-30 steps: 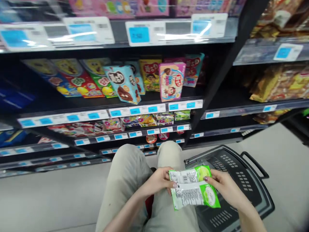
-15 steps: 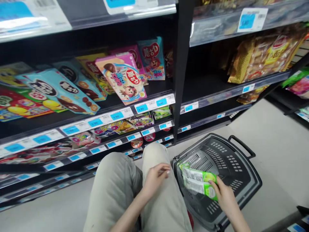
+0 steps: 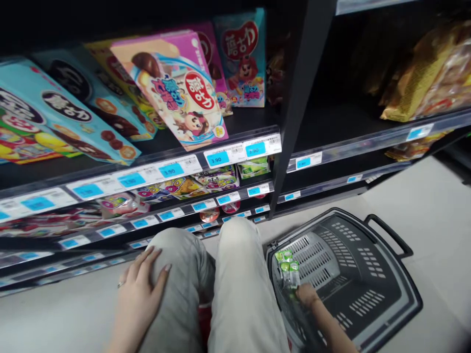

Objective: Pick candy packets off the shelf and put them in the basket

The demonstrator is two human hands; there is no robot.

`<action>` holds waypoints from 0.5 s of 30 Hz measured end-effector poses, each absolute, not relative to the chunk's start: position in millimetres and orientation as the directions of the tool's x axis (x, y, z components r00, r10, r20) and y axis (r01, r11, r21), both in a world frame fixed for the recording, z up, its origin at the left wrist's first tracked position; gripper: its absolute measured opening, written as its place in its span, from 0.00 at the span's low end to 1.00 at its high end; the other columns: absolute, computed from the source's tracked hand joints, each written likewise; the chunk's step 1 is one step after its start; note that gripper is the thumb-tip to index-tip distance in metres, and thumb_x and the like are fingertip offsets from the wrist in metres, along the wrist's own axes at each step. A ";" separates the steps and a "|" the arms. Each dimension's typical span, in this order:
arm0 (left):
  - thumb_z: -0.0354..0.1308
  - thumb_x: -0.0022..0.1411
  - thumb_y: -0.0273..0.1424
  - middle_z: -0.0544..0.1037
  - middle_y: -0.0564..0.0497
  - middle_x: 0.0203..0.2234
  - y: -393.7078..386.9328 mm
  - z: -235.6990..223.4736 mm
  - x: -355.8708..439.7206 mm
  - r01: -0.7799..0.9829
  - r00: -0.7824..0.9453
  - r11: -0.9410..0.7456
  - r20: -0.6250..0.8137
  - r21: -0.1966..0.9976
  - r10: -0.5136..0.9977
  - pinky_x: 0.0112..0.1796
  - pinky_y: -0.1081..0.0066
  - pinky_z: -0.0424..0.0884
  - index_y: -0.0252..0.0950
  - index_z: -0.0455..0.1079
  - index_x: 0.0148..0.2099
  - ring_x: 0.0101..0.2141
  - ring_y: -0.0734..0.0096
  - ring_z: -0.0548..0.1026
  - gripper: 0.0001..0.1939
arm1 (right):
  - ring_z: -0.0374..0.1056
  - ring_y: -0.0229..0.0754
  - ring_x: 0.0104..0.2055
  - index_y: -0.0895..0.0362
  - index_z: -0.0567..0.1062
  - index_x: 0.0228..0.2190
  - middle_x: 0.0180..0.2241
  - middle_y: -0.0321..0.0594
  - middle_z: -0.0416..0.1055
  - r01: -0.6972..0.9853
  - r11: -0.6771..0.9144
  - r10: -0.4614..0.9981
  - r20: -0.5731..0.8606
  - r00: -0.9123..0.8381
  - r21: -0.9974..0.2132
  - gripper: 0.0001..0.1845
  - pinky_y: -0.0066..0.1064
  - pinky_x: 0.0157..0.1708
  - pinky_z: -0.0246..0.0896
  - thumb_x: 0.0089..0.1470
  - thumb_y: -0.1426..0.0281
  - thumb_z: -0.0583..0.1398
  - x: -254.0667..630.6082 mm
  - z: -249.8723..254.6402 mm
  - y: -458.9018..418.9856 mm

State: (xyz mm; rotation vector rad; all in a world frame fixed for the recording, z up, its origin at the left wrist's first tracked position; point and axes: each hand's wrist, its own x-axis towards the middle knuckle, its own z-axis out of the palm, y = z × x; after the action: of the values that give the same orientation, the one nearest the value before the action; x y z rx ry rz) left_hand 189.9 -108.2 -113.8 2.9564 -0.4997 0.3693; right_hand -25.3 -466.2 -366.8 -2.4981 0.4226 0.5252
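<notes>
My right hand (image 3: 306,294) reaches down inside the dark grey shopping basket (image 3: 382,294) on the floor at my right. Its fingers are closed on the lower end of a green and white snack packet (image 3: 287,267), which stands on edge against the basket's near wall. My left hand (image 3: 142,289) lies flat and open on my left knee, fingers spread, a ring on one finger. Both my knees, in beige trousers, are bent in front of the low shelves.
Black shop shelves (image 3: 228,157) with blue price tags rise in front. Pink, blue and yellow snack boxes (image 3: 176,93) lean on the upper shelf, small packets sit on the lower ones. Brown bags (image 3: 423,78) fill the right bay. The floor is pale grey.
My right hand has carried the green packet from in front of my knees down into the basket. My left hand let go of it and moved left onto my knee. The view dropped closer to the shelves.
</notes>
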 end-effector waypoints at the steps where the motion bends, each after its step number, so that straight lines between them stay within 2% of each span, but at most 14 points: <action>1: 0.40 0.61 0.43 0.65 0.39 0.49 -110.3 -115.6 189.3 -0.331 0.917 -0.942 0.257 0.062 -0.305 0.48 0.55 0.58 0.29 0.63 0.50 0.48 0.52 0.64 0.25 | 0.68 0.46 0.24 0.58 0.67 0.10 0.13 0.40 0.65 -0.405 -0.786 -0.191 -0.439 0.878 -0.467 0.12 0.34 0.28 0.58 0.35 0.84 0.57 -19.2 -369.9 -460.3; 4: 0.41 0.61 0.41 0.63 0.39 0.50 -116.9 -118.9 188.2 -0.311 0.924 -0.950 0.242 0.023 -0.296 0.50 0.57 0.56 0.29 0.61 0.51 0.49 0.53 0.62 0.24 | 0.68 0.46 0.31 0.58 0.69 0.15 0.16 0.40 0.66 -0.444 -0.744 -0.245 -0.414 0.877 -0.499 0.08 0.37 0.35 0.57 0.39 0.81 0.57 3.6 -374.8 -449.3; 6: 0.41 0.61 0.40 0.62 0.39 0.51 -118.5 -119.4 188.3 -0.315 0.924 -0.949 0.233 0.014 -0.303 0.51 0.57 0.55 0.30 0.60 0.52 0.50 0.53 0.61 0.23 | 0.67 0.45 0.35 0.59 0.71 0.22 0.22 0.44 0.69 -0.508 -0.712 -0.326 -0.412 0.851 -0.485 0.08 0.36 0.37 0.56 0.45 0.79 0.54 21.0 -376.2 -450.7; 10: 0.42 0.61 0.39 0.62 0.39 0.51 -116.7 -121.1 189.4 -0.318 0.920 -0.948 0.246 0.017 -0.304 0.50 0.57 0.56 0.30 0.60 0.52 0.50 0.54 0.61 0.22 | 0.68 0.46 0.32 0.63 0.71 0.28 0.27 0.53 0.70 -0.648 -0.666 -0.450 -0.494 0.744 -0.368 0.10 0.36 0.33 0.57 0.49 0.78 0.50 47.5 -375.4 -479.1; 12: 0.43 0.61 0.38 0.62 0.39 0.51 -115.6 -123.0 189.9 -0.308 0.919 -0.951 0.263 0.014 -0.294 0.49 0.57 0.58 0.30 0.60 0.52 0.50 0.53 0.61 0.22 | 0.68 0.46 0.33 0.63 0.71 0.31 0.29 0.53 0.71 -0.651 -0.669 -0.450 -0.501 0.739 -0.359 0.11 0.35 0.35 0.58 0.51 0.75 0.50 52.0 -367.8 -501.9; 15: 0.44 0.61 0.38 0.61 0.40 0.51 -114.5 -125.8 190.1 -0.312 0.913 -0.950 0.274 -0.003 -0.301 0.49 0.57 0.59 0.30 0.60 0.52 0.50 0.53 0.61 0.21 | 0.68 0.44 0.39 0.60 0.70 0.36 0.36 0.48 0.71 -0.588 -0.695 -0.429 -0.418 0.800 -0.413 0.14 0.32 0.40 0.57 0.55 0.71 0.48 52.5 -337.6 -530.8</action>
State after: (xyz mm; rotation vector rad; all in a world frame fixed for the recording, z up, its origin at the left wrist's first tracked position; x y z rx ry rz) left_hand 190.1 -114.5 -125.8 3.0329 -0.4863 0.4251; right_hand 52.5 -530.8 -337.6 -2.4472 0.7534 0.3942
